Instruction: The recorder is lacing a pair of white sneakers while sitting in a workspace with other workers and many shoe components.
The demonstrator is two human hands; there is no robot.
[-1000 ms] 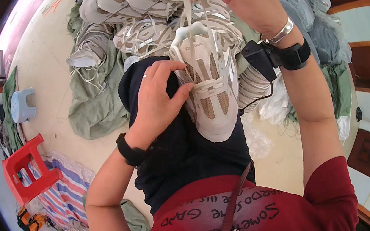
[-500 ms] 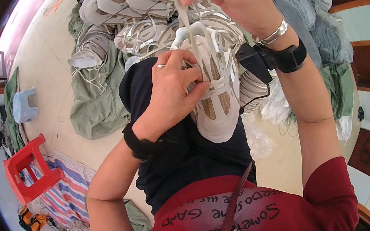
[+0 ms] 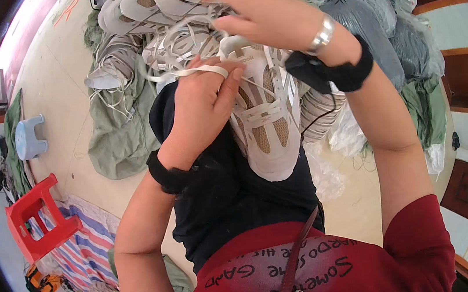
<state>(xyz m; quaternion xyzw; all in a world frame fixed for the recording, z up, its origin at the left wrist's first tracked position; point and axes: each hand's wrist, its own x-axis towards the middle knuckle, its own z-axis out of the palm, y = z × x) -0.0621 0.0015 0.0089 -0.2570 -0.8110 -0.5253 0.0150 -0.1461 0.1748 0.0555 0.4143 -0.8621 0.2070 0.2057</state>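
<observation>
A white and beige shoe upper (image 3: 269,124) lies on my dark lap, toe toward me. My left hand (image 3: 200,106) grips its left side, and a flat white lace (image 3: 195,71) crosses over the fingers. My right hand (image 3: 264,11) is above the shoe's far end, fingers closed on the lace there. Both wrists wear black bands; the right also has a silver bracelet (image 3: 322,33).
A heap of white shoe uppers and loose laces (image 3: 159,15) lies ahead on green cloth (image 3: 119,142). Grey plastic bags (image 3: 370,18) pile at the right. A red stool (image 3: 35,220), a small blue stool (image 3: 28,136) and a striped mat (image 3: 91,245) are at the left.
My left hand slid up along the shoe's side and now has the lace over its fingers. My right hand came lower and further left over the shoe's far end.
</observation>
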